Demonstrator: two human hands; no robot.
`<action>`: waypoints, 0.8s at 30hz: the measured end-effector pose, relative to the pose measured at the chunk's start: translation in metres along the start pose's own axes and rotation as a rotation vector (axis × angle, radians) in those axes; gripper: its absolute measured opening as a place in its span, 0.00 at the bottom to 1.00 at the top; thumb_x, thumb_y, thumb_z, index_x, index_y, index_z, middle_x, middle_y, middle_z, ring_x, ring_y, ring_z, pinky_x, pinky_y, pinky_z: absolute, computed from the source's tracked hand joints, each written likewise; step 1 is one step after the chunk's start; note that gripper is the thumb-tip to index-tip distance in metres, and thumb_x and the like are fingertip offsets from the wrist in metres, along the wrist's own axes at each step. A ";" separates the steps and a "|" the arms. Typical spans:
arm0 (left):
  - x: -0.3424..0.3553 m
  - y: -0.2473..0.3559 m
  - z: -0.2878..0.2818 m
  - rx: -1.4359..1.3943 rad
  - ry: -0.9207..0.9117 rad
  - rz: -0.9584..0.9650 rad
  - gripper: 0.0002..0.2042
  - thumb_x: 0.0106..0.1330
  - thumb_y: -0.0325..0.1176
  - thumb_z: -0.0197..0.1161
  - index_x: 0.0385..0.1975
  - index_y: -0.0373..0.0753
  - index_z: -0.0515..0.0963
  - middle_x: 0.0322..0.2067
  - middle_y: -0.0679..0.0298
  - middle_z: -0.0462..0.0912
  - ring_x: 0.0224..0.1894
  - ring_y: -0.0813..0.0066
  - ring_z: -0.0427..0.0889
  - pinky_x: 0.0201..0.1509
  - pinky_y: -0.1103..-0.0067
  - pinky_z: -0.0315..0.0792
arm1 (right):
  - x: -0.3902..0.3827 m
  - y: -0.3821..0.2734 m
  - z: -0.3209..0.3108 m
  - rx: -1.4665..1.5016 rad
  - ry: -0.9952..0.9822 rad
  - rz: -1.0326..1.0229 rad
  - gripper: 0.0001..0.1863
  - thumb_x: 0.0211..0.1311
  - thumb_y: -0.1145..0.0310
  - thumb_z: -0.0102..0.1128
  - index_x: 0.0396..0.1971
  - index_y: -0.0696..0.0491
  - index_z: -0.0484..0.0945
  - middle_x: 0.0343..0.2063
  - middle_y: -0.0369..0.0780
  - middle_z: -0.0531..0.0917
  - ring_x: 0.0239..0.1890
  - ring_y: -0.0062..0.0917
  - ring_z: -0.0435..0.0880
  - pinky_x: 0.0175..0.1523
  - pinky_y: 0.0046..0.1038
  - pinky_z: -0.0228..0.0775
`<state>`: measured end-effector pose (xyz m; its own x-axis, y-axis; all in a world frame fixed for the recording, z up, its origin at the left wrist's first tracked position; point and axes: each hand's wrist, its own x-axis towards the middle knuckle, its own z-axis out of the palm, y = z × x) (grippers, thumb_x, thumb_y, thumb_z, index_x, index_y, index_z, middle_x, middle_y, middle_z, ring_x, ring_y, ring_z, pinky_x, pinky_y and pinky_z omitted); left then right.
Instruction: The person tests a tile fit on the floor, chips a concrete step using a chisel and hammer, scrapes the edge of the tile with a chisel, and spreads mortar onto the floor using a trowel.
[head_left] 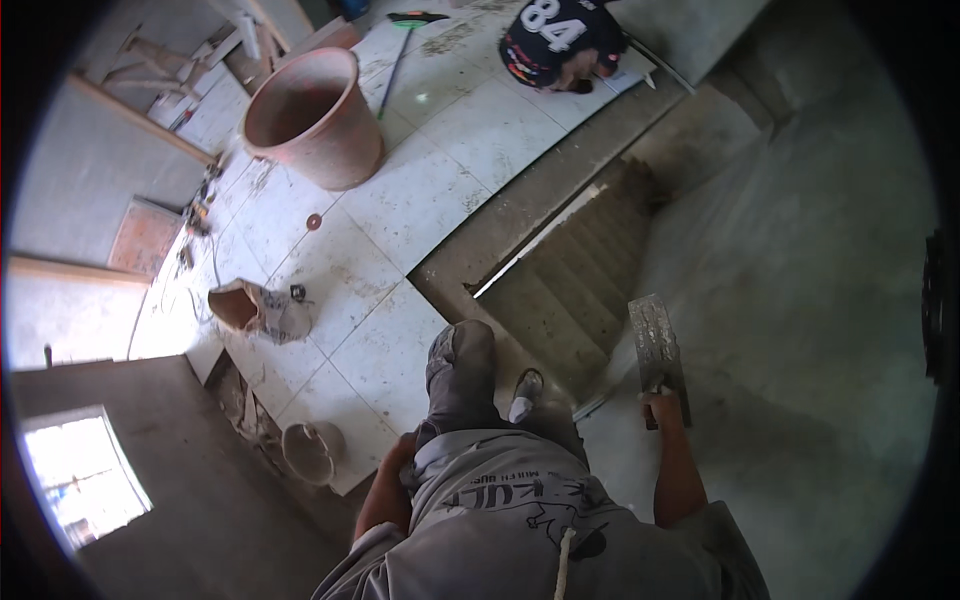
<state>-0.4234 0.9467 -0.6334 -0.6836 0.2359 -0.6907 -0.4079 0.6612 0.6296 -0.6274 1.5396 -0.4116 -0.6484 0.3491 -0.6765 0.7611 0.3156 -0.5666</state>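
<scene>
My right hand [661, 408] is wrapped round the handle of a rectangular plastering trowel [655, 335]. Its blade points away from me and is smeared with pale plaster. Close by is the smooth grey plastered wall [790, 300], but I cannot tell whether the blade touches it. My left hand [404, 452] rests low at my left hip, against my dark trousers, with its fingers hidden. Below and ahead of me, a concrete stairway [580, 285] drops down between the tiled floor and the wall.
A large reddish tub [345, 150] stands on the white tiled floor [470, 130], near a broom [412, 20]. An opened paper sack [285, 315] and a small bucket [330, 440] lie left. Another person [560, 45] crouches beyond the stairwell edge [470, 250]. Tools and cables line the left.
</scene>
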 end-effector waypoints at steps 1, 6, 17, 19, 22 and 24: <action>-0.010 0.013 0.005 -0.051 0.030 -0.042 0.20 0.62 0.45 0.53 0.48 0.40 0.74 0.41 0.53 0.77 0.45 0.55 0.73 0.50 0.66 0.65 | 0.007 -0.011 -0.005 -0.054 -0.027 0.031 0.06 0.45 0.74 0.60 0.18 0.55 0.71 0.11 0.36 0.73 0.11 0.22 0.70 0.17 0.26 0.59; -0.049 0.097 -0.057 -0.486 0.637 -0.442 0.21 0.63 0.50 0.54 0.39 0.35 0.76 0.28 0.62 0.80 0.30 0.71 0.79 0.32 0.75 0.71 | 0.041 -0.058 0.012 -0.098 -0.132 0.110 0.06 0.44 0.76 0.60 0.18 0.56 0.71 0.13 0.36 0.73 0.12 0.19 0.70 0.17 0.24 0.62; 0.046 0.147 0.009 -1.166 0.832 -0.567 0.22 0.63 0.50 0.53 0.38 0.33 0.76 0.29 0.60 0.81 0.30 0.72 0.79 0.32 0.79 0.70 | 0.147 -0.189 0.122 -1.183 -0.471 -0.264 0.20 0.41 0.63 0.65 0.33 0.62 0.75 0.27 0.48 0.81 0.32 0.32 0.80 0.35 0.31 0.69; 0.058 0.155 0.049 -1.093 0.788 -0.736 0.20 0.63 0.48 0.54 0.32 0.33 0.75 0.25 0.58 0.80 0.28 0.70 0.79 0.33 0.75 0.71 | 0.160 -0.223 0.147 -1.170 -0.585 -0.224 0.26 0.40 0.59 0.65 0.38 0.63 0.76 0.33 0.52 0.81 0.41 0.36 0.81 0.41 0.33 0.69; 0.060 0.162 0.065 -1.023 0.704 -0.815 0.19 0.64 0.47 0.55 0.26 0.33 0.75 0.21 0.58 0.77 0.25 0.70 0.77 0.33 0.73 0.71 | 0.163 -0.273 0.188 -0.993 -0.560 -0.407 0.25 0.41 0.58 0.66 0.37 0.61 0.77 0.34 0.45 0.81 0.39 0.28 0.80 0.39 0.30 0.68; 0.055 0.167 0.051 -1.235 0.732 -0.681 0.18 0.64 0.46 0.54 0.26 0.35 0.75 0.20 0.62 0.75 0.23 0.76 0.71 0.30 0.77 0.68 | 0.162 -0.301 0.219 -0.329 -0.713 -0.302 0.11 0.44 0.67 0.64 0.29 0.54 0.77 0.24 0.34 0.78 0.28 0.18 0.76 0.35 0.23 0.65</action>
<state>-0.4986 1.1062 -0.5843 -0.1579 -0.4704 -0.8682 -0.7162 -0.5507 0.4286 -0.9580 1.3075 -0.4535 -0.5741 -0.3984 -0.7153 0.4413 0.5854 -0.6802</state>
